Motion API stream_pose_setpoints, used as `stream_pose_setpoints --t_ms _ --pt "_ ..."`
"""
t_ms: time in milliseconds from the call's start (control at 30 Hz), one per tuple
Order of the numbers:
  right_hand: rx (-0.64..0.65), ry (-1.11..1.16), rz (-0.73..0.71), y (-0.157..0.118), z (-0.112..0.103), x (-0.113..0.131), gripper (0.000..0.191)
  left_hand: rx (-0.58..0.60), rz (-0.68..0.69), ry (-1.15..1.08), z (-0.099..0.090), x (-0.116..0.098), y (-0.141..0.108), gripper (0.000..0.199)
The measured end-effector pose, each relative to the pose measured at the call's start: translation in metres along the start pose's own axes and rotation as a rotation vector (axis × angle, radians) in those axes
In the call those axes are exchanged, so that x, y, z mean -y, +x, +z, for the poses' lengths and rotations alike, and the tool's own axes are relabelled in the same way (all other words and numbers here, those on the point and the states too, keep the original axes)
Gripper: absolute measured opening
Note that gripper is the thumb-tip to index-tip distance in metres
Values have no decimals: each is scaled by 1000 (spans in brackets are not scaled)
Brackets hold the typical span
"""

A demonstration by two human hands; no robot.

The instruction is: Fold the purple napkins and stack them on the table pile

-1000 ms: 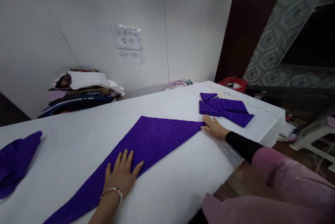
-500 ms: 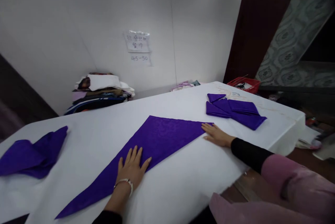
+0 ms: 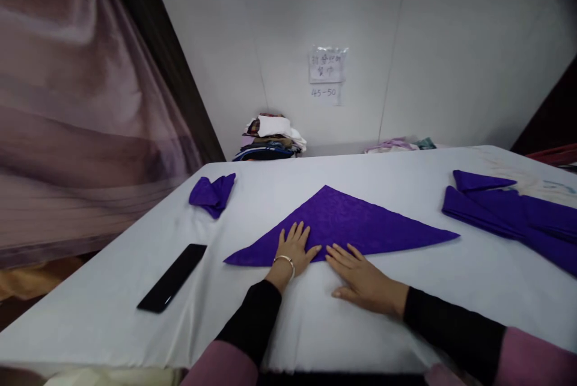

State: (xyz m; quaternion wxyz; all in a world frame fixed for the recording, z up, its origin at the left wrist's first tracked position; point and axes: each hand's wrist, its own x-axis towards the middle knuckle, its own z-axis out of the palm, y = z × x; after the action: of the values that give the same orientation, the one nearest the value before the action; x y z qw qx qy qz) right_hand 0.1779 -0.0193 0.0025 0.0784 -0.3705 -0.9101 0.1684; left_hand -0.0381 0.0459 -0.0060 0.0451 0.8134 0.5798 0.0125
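A purple cloth lies flat as a wide triangle on the white-covered table, its peak pointing away from me and its long edge toward me. My left hand, with a bracelet at the wrist, rests palm down on the cloth's lower left part, fingers spread. At the middle of the near edge, my right hand lies flat, its fingertips touching the cloth and its thumb over the white cover. Neither hand grips anything.
Folded purple cloths lie at the right, and a crumpled purple cloth at the back left. A black phone is on the left. Stacked clothes stand behind the table, before a wall with a paper sign. A curtain hangs left.
The view has swung left, bringing the phone and curtain into sight. My right hand has moved from the triangle's right tip to its near edge, close beside my left hand.
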Motion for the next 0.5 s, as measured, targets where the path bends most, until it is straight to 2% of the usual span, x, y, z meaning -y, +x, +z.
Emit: stream_pose_setpoints --t_ms 100,200,267,367,433,500 --pt "21 13 -9 7 1 2 71 2 9 -26 0 0 -1 78" --pt "9 -33 45 -14 1 -18 67 4 7 -49 1 0 -2 79" --pt "-17 -92 120 -39 4 -43 64 7 9 -62 1 0 -2 79" --pt "-119 -187 242 -90 12 -94 66 11 8 -80 1 -1 -4 80" --pt "-229 -232 312 -126 16 -130 69 11 4 -88 0 -1 -5 80" --pt "-408 -233 357 -160 16 -161 70 10 2 -93 0 -2 -6 81"
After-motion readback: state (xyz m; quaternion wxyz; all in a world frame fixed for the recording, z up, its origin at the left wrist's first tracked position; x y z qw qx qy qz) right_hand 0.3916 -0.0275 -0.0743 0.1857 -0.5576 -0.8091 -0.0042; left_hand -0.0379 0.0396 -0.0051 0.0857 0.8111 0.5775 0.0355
